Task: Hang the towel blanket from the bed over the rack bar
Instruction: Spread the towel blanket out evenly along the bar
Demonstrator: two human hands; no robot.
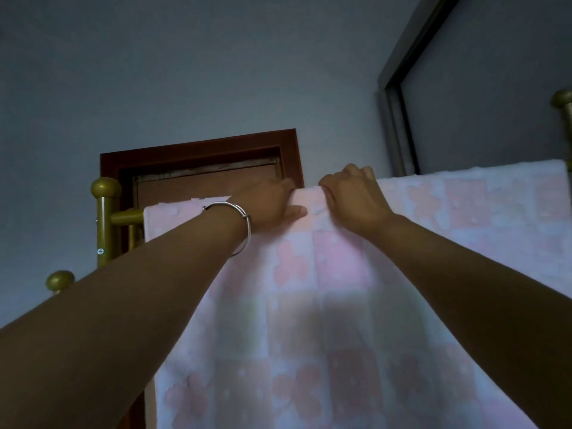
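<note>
Towel blanket (325, 305) lies draped over the rack bar (127, 216). Left hand (266, 205) and right hand (353, 199) pinch its top fold closed at the bar; slide them apart, smoothing evenly.

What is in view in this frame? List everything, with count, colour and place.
towel: one, pink and white with a flower check, draped over the top bar, centre to right
rack: one, gold, knobbed posts at left and far right, bar under the towel
door: one, brown in a red-brown frame, behind the rack
wall: grey-blue, background
window frame: one, grey, upper right
bracelet: one, silver, left wrist
left hand: gripping the towel's top fold
right hand: gripping the fold beside it
</note>
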